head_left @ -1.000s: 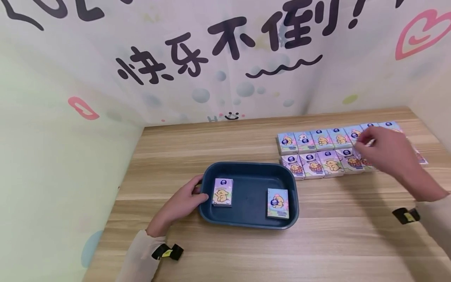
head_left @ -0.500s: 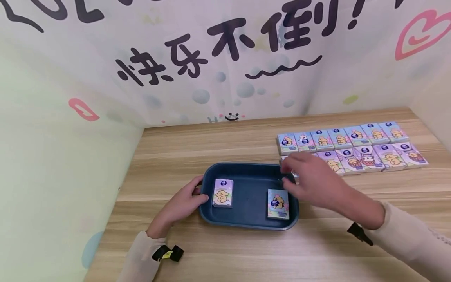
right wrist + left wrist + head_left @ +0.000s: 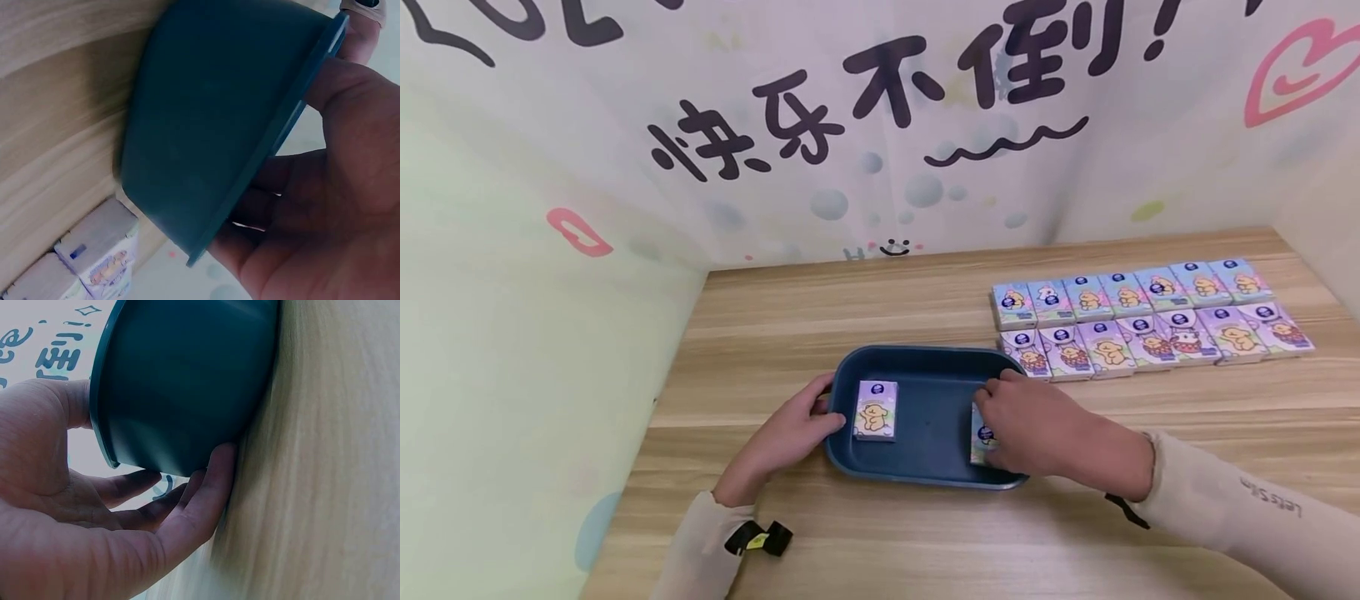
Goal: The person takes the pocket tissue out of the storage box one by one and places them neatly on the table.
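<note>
A dark blue-green plastic bin (image 3: pixel 928 417) stands on the table. My left hand (image 3: pixel 790 429) holds its left end, thumb over the rim and fingers along the outer wall, as the left wrist view also shows. My right hand (image 3: pixel 1033 425) reaches over the right end into the bin. Its thumb and fingers pinch a small blue cartoon tissue pack (image 3: pixel 980 435), which the hand partly covers. Toward the bin's left side lies a purple tissue pack (image 3: pixel 876 410). In the right wrist view the bin wall hides the fingertips of my right hand (image 3: pixel 337 181).
At the back right, blue tissue packs (image 3: pixel 1126 293) and purple tissue packs (image 3: pixel 1111 348) lie in two tight rows, close behind the bin's right end. A printed cloth backdrop (image 3: pixel 880 192) borders the wooden table (image 3: pixel 760 325).
My right hand has moved left and down from the rows of packs into the bin, onto the blue tissue pack there. My left hand and the bin have stayed put.
</note>
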`<act>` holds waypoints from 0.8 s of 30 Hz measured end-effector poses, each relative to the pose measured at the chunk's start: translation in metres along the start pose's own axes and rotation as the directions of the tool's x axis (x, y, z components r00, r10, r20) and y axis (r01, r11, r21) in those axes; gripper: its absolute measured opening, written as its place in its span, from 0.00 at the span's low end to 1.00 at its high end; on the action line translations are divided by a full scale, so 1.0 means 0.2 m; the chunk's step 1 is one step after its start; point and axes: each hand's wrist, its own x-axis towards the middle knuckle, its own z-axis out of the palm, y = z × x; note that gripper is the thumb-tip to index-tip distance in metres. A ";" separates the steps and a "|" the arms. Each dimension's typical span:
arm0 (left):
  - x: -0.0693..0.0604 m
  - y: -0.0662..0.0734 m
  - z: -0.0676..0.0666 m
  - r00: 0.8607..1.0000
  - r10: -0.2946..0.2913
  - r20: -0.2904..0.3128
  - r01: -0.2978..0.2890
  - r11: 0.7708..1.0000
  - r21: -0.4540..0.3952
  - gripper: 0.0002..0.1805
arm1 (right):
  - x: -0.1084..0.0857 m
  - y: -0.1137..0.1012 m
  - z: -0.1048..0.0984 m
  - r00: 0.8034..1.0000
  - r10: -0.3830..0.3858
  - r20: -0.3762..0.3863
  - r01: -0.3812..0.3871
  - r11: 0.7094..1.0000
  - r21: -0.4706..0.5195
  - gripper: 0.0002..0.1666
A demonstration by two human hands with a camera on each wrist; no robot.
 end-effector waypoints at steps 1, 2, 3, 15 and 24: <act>0.00 0.00 0.00 1.000 -0.001 0.000 0.001 1.000 0.002 0.35 | 0.00 0.00 0.00 1.000 0.004 0.006 -0.004 1.000 -0.007 0.41; 0.00 0.00 0.00 1.000 -0.001 0.000 0.001 1.000 0.003 0.36 | 0.00 -0.01 0.00 1.000 0.009 0.012 -0.009 1.000 -0.011 0.41; 0.00 0.00 0.00 1.000 -0.001 -0.001 0.001 1.000 0.003 0.36 | 0.00 -0.01 0.00 1.000 0.010 0.018 -0.010 1.000 -0.015 0.41; 0.00 0.00 -0.01 0.999 0.027 0.020 -0.027 1.000 0.000 0.35 | 0.02 0.01 0.03 0.998 -0.036 -0.059 0.052 0.951 0.305 0.34; -0.01 0.00 -0.01 1.000 0.019 0.009 -0.020 1.000 0.006 0.35 | 0.00 0.09 0.02 0.982 -0.040 -0.187 0.145 0.792 0.593 0.27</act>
